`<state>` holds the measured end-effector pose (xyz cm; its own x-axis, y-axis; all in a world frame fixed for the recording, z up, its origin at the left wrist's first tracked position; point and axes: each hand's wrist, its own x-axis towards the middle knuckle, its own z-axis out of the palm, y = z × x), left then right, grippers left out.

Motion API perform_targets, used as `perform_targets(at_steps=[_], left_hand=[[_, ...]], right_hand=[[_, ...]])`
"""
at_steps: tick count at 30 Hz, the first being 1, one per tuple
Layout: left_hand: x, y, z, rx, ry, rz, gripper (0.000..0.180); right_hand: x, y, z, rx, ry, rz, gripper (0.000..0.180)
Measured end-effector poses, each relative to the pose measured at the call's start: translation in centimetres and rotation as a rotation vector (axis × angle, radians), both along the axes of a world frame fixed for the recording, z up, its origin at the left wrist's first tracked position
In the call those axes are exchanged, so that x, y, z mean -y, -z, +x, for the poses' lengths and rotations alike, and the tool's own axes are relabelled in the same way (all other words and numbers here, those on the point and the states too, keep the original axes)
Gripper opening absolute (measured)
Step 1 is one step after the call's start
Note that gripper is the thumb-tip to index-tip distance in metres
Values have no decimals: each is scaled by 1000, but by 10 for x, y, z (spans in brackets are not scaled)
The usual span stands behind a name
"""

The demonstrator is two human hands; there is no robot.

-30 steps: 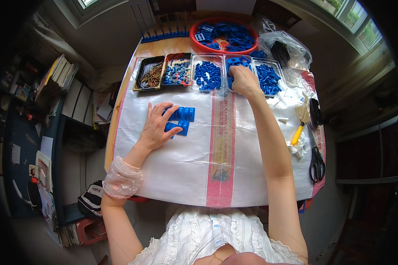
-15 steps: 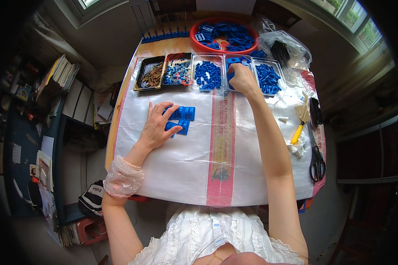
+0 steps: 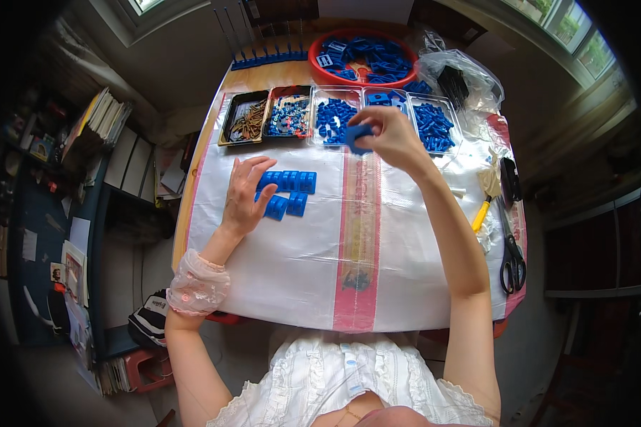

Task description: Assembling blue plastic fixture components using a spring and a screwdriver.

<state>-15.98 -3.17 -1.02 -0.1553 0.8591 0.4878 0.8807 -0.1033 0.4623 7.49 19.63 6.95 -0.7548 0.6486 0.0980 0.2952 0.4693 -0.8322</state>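
My right hand [image 3: 392,141] is raised over the front of the clear trays, with a blue plastic piece [image 3: 358,139] pinched between its thumb and fingers. Motion slightly blurs that piece. My left hand [image 3: 246,196] rests on the white sheet [image 3: 278,277], fingers spread, at the left end of two short rows of blue plastic blocks. In the far row [image 3: 292,181] several blocks stand side by side; the near row [image 3: 286,206] has a small gap. The left fingers cover part of both rows' left ends.
Beyond the rows stand a black tray of screws [image 3: 246,122], a black tray of small mixed parts [image 3: 288,115] and several clear trays of blue parts [image 3: 434,127]. Farther back are a rodded blue rack [image 3: 269,60] and a red basin [image 3: 313,71]. Black-handled scissors [image 3: 511,265] and a yellow-handled tool [image 3: 481,215] lie right.
My right hand has drawn back from the clear tray toward me and left, bringing out a blue plastic piece. My left hand has shifted slightly left, uncovering more of the blue blocks.
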Motion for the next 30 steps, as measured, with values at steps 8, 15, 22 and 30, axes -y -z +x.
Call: perform_targets(at_steps=[8,15,22,30], left_hand=[[1,-56,84,453,111,-259,33],[-22,-14,129,402,191,-310,79],[-34,-7,131,495,194,-307,64],[-32,-7,133,494,191,-272,61]], right_hand=[[36,67,37,87,-118,-329,30],[54,72,56,-29,-9,-106,21],[66,82,72,-179,112,-378,21],[62,101,81,-268,171,-143,21]])
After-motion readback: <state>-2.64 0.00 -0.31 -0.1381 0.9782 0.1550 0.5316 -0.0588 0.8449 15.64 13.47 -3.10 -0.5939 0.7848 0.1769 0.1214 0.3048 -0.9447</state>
